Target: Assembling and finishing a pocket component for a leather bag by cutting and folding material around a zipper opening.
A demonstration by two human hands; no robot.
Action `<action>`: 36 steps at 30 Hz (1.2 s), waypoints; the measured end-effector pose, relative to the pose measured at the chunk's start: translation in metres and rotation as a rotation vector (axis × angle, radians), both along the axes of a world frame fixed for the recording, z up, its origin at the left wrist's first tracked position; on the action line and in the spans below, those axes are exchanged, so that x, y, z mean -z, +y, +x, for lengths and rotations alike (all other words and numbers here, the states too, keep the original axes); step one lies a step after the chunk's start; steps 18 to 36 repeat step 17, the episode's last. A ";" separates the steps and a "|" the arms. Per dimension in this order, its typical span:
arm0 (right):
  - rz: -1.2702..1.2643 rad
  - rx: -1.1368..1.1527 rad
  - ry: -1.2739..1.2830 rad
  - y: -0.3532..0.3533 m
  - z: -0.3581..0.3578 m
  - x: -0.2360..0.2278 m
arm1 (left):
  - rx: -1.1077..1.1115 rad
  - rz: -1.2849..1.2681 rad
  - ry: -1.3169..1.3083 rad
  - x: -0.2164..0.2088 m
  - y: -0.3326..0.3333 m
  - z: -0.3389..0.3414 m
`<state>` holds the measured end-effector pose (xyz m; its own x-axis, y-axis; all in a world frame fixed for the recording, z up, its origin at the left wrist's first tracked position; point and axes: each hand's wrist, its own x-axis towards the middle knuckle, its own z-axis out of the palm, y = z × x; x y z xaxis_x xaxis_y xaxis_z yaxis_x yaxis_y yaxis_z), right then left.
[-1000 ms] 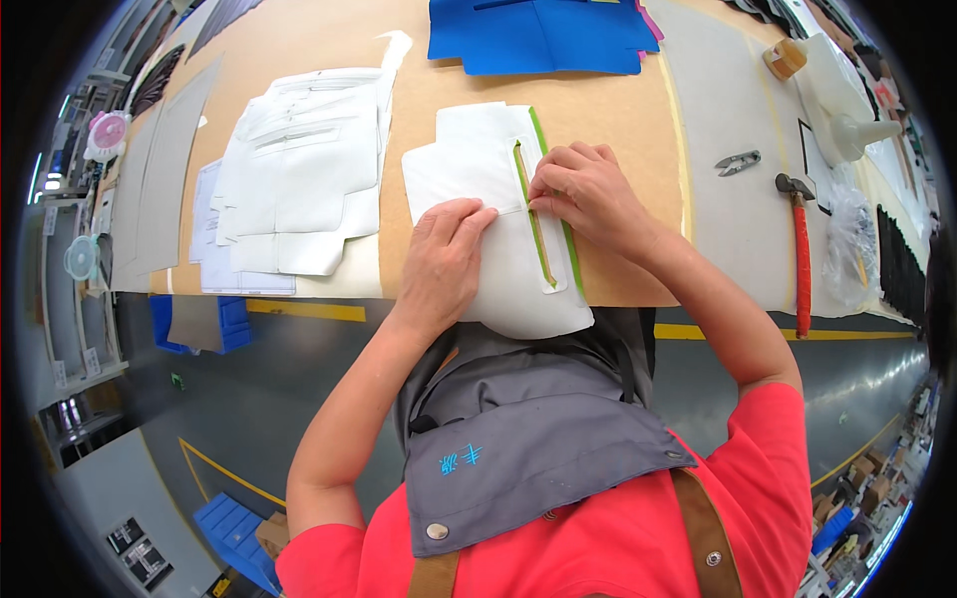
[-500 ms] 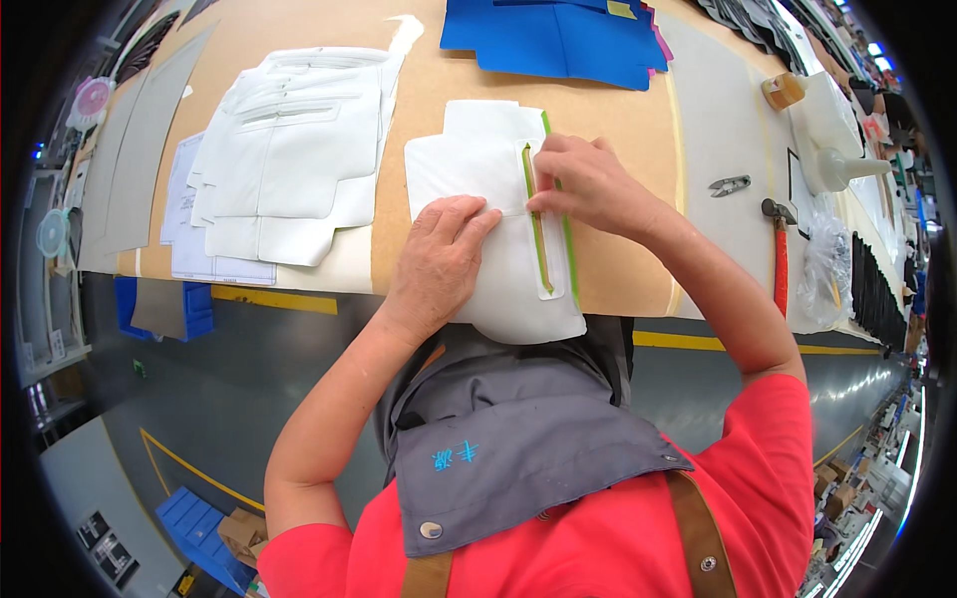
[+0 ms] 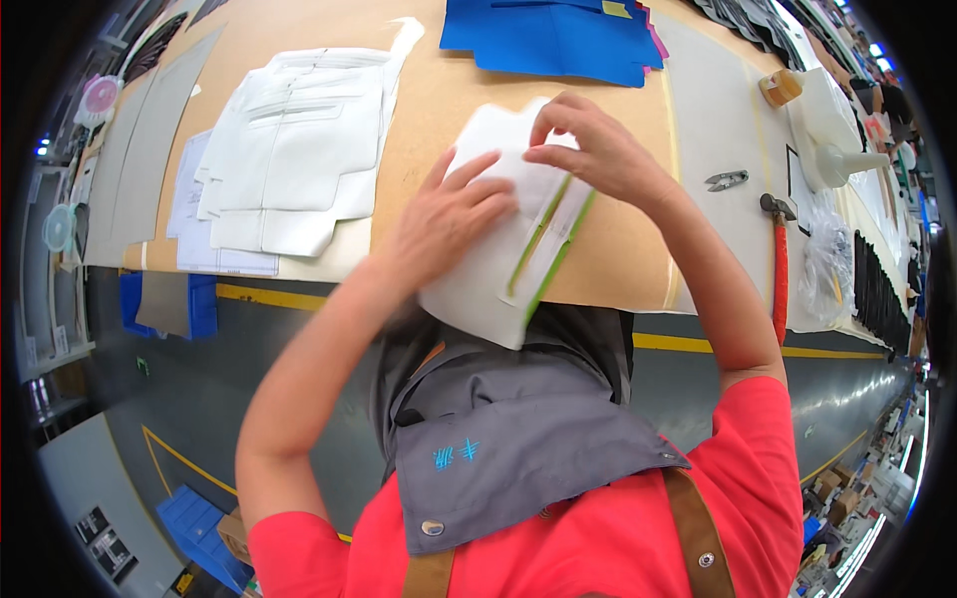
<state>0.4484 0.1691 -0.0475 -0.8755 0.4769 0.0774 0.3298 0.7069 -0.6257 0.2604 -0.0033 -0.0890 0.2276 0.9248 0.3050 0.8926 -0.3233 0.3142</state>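
Note:
A white cut panel (image 3: 477, 284) of sheet material lies slanted at the table's near edge, its lower end hanging over. It carries a long narrow slot edged in green (image 3: 539, 239), and green also runs along its right side. My left hand (image 3: 461, 214) rests on the panel's left part with fingers spread, slightly blurred. Over the upper right part is my right hand (image 3: 603, 149), fingers curved, with a gap between thumb and forefinger and nothing visible in it. Whether its fingertips touch the panel is unclear.
Left on the table (image 3: 419, 130) lies a stack of white panels (image 3: 299, 169) over a printed sheet (image 3: 199, 239). Blue pieces (image 3: 558, 45) lie at the far side. To the right are thread snips (image 3: 727, 180), a red-handled hammer (image 3: 780, 259), a small amber bottle (image 3: 781, 89) and a white spouted bottle (image 3: 837, 166).
The panel has turned clockwise, its upper end swinging right and its lower end left. My right hand has moved up from the slot and its fingers have parted; my left fingers have spread.

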 end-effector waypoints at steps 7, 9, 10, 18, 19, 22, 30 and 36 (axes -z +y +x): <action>-0.344 0.168 0.003 -0.035 0.040 0.013 | 0.300 0.130 0.316 -0.015 0.070 -0.010; -0.302 0.234 -0.013 -0.047 0.044 0.007 | 0.076 0.211 0.075 -0.015 0.065 -0.009; -0.312 0.237 -0.011 -0.050 0.043 0.008 | 0.007 0.274 -0.109 -0.015 0.055 -0.010; 0.081 -0.073 0.023 -0.060 0.025 0.019 | -0.411 -0.057 -0.360 -0.010 -0.045 0.006; 0.081 -0.073 0.023 -0.060 0.025 0.019 | -0.411 -0.057 -0.360 -0.010 -0.045 0.006; 0.081 -0.073 0.023 -0.060 0.025 0.019 | -0.411 -0.057 -0.360 -0.010 -0.045 0.006; 0.081 -0.073 0.023 -0.060 0.025 0.019 | -0.411 -0.057 -0.360 -0.010 -0.045 0.006; 0.081 -0.073 0.023 -0.060 0.025 0.019 | -0.411 -0.057 -0.360 -0.010 -0.045 0.006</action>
